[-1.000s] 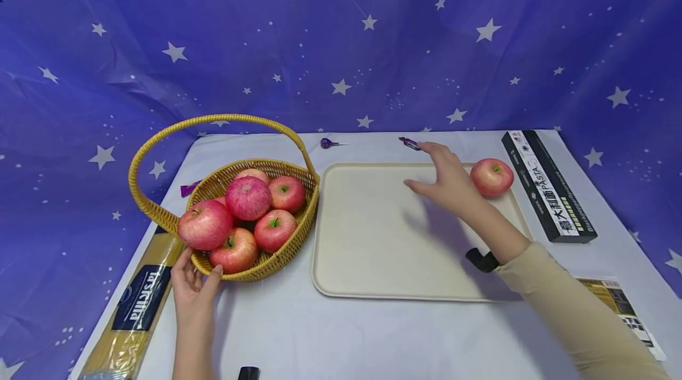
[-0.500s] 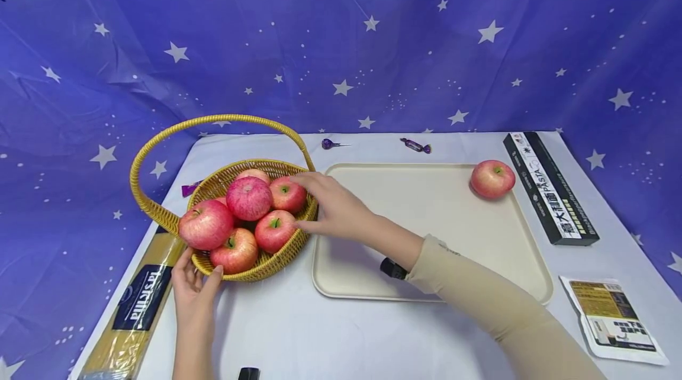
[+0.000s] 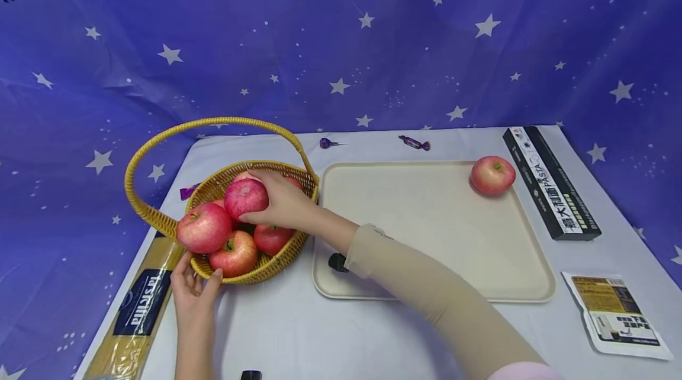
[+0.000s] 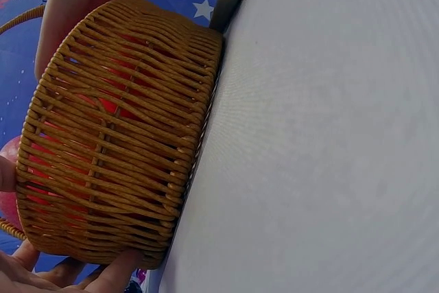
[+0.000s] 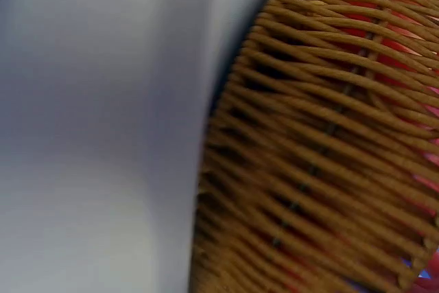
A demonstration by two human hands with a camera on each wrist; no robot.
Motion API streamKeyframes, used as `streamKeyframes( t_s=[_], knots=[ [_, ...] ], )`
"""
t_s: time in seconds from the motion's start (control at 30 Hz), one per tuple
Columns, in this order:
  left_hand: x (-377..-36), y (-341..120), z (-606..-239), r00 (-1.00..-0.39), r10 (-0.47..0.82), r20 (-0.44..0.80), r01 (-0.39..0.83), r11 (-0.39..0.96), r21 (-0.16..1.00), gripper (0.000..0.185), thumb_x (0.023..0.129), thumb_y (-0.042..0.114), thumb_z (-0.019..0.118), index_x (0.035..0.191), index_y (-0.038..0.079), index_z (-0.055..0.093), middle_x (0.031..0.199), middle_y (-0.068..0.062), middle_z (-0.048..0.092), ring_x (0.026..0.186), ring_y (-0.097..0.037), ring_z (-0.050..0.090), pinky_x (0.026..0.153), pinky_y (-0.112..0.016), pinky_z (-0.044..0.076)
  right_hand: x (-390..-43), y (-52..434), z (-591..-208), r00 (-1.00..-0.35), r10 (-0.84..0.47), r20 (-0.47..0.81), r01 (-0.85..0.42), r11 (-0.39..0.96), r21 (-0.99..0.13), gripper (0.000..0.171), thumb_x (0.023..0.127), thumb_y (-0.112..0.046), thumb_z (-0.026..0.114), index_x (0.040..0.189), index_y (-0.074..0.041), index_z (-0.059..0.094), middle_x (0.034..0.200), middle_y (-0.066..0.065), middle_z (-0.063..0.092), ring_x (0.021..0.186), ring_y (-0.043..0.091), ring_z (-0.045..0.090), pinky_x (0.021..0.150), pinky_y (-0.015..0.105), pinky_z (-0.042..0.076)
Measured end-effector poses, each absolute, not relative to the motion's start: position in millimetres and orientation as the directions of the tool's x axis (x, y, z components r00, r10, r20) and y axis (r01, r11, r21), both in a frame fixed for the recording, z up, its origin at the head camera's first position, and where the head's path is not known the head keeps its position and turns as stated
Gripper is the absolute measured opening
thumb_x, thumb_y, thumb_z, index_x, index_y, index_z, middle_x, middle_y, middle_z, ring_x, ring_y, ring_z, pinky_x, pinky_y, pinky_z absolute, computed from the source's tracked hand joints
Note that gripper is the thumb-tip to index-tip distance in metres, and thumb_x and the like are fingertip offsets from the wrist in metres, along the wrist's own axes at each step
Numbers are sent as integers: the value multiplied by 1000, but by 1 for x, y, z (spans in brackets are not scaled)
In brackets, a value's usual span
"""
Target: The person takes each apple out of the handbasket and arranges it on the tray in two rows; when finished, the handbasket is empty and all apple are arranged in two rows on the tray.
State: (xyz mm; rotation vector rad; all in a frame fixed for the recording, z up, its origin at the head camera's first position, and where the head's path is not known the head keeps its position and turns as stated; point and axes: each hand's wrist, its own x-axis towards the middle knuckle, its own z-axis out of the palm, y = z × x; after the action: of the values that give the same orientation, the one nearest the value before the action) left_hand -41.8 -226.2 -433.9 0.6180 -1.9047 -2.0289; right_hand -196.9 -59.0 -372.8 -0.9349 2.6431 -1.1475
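A yellow wicker basket full of red apples stands at the left of the table, its tall handle upright. My left hand holds the basket's near left rim, thumb at the edge and fingers against the outer wall; the left wrist view also shows those fingers on the woven wall. Over the basket, my right hand has its thumb and fingers around a dark pink apple on top of the pile. Other apples behind it are partly hidden by that hand. The right wrist view shows mostly wicker wall.
A beige tray lies right of the basket, with one apple at its far right corner. Beyond are a lollipop and a wrapped candy. A pasta box, a pouch and a spaghetti pack lie at the sides.
My right hand has swung left from over the tray's far right part to the basket and closed around the dark pink apple. My left hand stays on the rim.
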Motion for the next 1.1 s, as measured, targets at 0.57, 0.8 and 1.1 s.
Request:
streamKeyframes(
  t_s=[0.57,0.8,1.1],
  knots=[
    [-41,-225,-433,-868,-490,-83,-41,-96,995,67,93,-4,54,149,15,23,155,-16,19,143,-27,20,86,-8,45,-194,-52,-358,-837,-525,152,-448,500,-741,76,76,-42,78,140,-16,46,134,3,50,115,14,53,93,30,50],
    [-42,-225,-433,-872,-481,-93,-62,-80,995,68,93,-1,56,150,16,21,157,-14,18,144,-25,17,105,-23,38,-184,-3,-336,-823,-516,237,-482,414,-773,74,75,-34,80,138,-16,47,128,2,52,110,14,54,87,29,52],
    [-40,-225,-433,-870,-488,-77,-46,-75,996,66,93,-4,54,148,15,23,155,-15,19,143,-25,18,106,-22,35,-180,98,-324,-866,-407,291,-445,362,-820,77,71,-14,85,137,-5,47,133,9,49,113,22,55,92,33,52]
  ],
)
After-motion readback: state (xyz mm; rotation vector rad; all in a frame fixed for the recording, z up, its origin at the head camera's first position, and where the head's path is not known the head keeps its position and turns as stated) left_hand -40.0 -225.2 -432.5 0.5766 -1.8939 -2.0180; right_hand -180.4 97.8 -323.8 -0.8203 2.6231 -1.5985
